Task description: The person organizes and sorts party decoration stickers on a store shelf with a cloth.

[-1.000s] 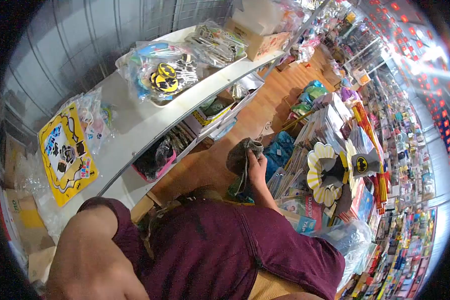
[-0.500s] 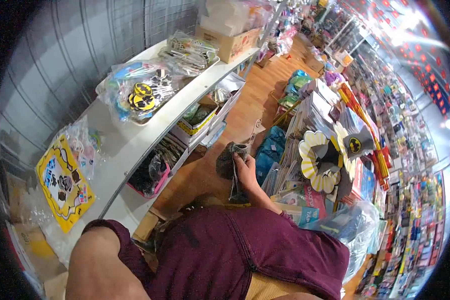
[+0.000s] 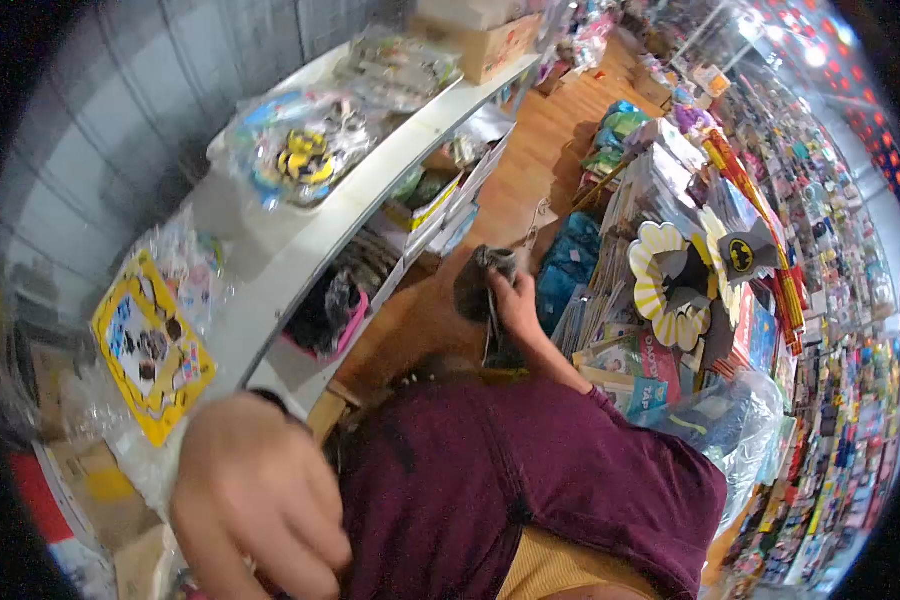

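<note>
The person's right hand [image 3: 515, 296] grips a crumpled dark grey fabric piece [image 3: 476, 290] above the brown wood-look floor [image 3: 540, 150]. The left hand [image 3: 258, 490], blurred, is near the camera, beside the maroon garment [image 3: 440, 470] on the torso. A long white shelf unit [image 3: 265, 262] runs along the grey wall, bearing a yellow-bordered printed sheet [image 3: 155, 350], clear plastic packets with yellow-and-black cutouts [image 3: 307, 160] and a brown cardboard box [image 3: 495, 50]. A pink-rimmed basket [image 3: 348, 335] sits on its lower level. Opposite, a pale yellow-and-white scalloped paper decoration [image 3: 649, 285] stands near a shiny blue bundle [image 3: 571, 260] and a clear plastic bag [image 3: 735, 435].
</note>
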`<action>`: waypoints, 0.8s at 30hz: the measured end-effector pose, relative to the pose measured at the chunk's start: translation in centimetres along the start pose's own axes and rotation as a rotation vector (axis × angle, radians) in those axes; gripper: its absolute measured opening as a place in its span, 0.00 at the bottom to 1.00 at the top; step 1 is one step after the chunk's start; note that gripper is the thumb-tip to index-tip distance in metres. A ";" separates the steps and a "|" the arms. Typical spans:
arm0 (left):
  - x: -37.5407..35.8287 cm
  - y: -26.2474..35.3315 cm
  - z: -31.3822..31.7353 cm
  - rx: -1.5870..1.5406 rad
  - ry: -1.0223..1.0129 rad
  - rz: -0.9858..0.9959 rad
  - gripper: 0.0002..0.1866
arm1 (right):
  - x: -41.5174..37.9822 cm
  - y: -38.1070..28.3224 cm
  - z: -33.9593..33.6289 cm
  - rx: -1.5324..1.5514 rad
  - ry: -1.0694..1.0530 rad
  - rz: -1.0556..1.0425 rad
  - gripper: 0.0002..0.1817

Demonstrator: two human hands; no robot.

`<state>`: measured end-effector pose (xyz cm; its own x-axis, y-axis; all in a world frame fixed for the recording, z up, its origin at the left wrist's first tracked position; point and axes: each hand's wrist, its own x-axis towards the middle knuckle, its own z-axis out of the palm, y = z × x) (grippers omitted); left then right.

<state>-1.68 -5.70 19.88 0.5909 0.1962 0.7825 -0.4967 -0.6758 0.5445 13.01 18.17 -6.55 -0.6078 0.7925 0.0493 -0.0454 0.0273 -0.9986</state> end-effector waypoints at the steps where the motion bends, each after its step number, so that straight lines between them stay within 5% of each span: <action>1: -0.6 -0.3 -0.3 -0.051 0.132 0.001 0.09 | 0.0 0.2 0.0 -0.005 0.003 -0.009 0.09; 4: -0.4 -2.0 -0.7 -0.200 0.380 -0.001 0.07 | -0.3 -0.3 0.2 -0.098 0.007 0.026 0.09; 24: 0.1 -5.5 0.5 -0.221 0.270 0.165 0.13 | -0.4 -0.3 0.3 -0.159 0.023 0.054 0.10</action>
<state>1.41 -2.30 16.88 0.3171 0.2977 0.9004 -0.7137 -0.5504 0.4333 13.03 17.66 -6.29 -0.5877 0.8091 -0.0035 0.1142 0.0787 -0.9903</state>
